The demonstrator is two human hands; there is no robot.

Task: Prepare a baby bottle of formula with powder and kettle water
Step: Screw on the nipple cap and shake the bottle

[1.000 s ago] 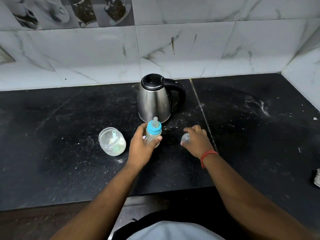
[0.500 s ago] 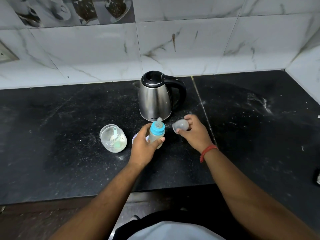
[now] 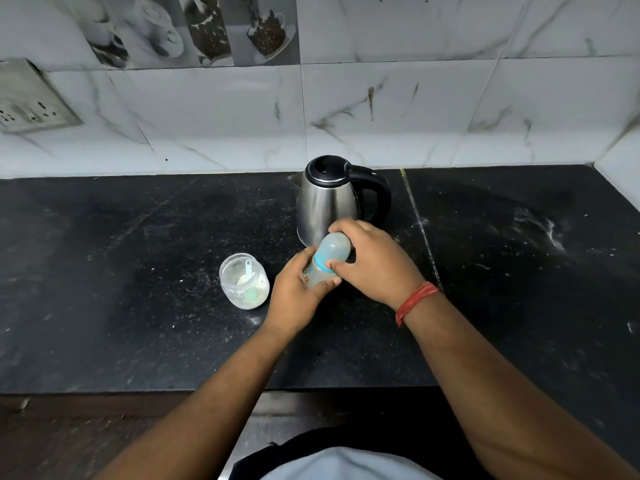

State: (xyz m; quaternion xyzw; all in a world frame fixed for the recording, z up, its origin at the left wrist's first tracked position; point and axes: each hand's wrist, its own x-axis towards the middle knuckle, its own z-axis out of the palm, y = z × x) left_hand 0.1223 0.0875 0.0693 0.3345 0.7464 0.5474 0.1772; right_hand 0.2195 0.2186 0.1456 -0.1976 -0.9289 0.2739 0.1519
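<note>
On the black counter (image 3: 138, 271) the steel kettle (image 3: 327, 206) stands upright at the far side, spout left, handle right. Just near of it your bottle (image 3: 320, 268) tilts, its long axis running from near-left up to far-right, cap (image 3: 334, 249) end toward the kettle. Your left hand (image 3: 298, 292) curls round the body; your right hand (image 3: 375, 263) pinches the cap and hides its far side. What's inside is hard to make out. To the left, an open jar (image 3: 244, 285) holds white powder and a scoop (image 3: 248, 270).
</note>
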